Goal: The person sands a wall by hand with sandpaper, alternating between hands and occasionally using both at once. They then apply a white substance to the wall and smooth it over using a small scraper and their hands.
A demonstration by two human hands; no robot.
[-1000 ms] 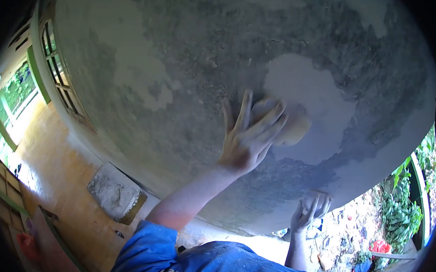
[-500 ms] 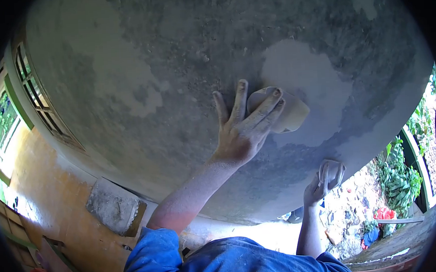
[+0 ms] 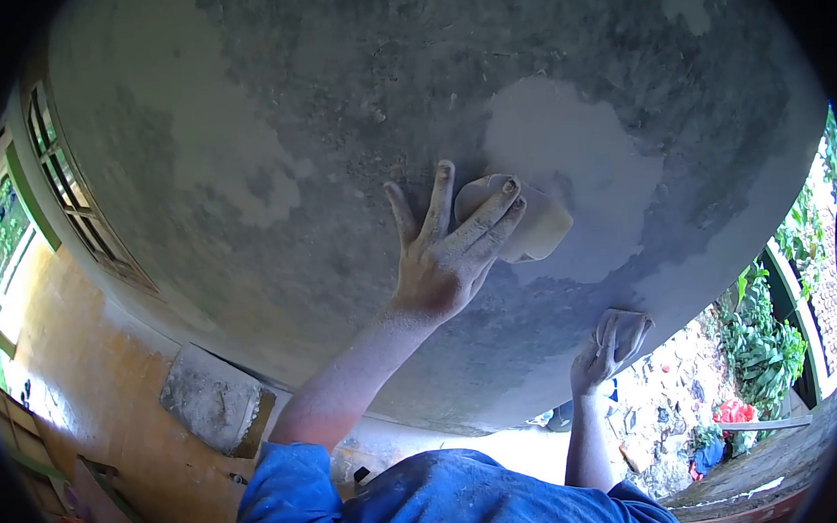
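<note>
A grey plaster wall [image 3: 334, 86] with pale smoothed patches fills most of the view. My left hand [image 3: 442, 255], coated in dust, presses a cream-coloured piece of sandpaper [image 3: 545, 228] to it, at the lower left edge of a pale patch [image 3: 564, 140]. Two of its fingers lie over the sheet; the other two are spread on the wall, and the thumb is hidden. Lower and to the right, my right hand [image 3: 594, 358] is closed round a smaller, greyish folded pad [image 3: 630, 331], held by the wall's lower edge. What the pad is made of is hard to tell.
Below left, a dusty grey slab [image 3: 210, 396] rests on a yellowish floor [image 3: 93, 373]. A wooden-framed window [image 3: 74, 185] is set at the far left. Rough stones [image 3: 667, 400], green plants [image 3: 764, 348] and a red plastic item [image 3: 737, 411] are at the lower right.
The view has shifted slightly, moving the wall and my left hand leftward together in the frame. My right hand sits a little further left, and its pad shows at a different tilt.
</note>
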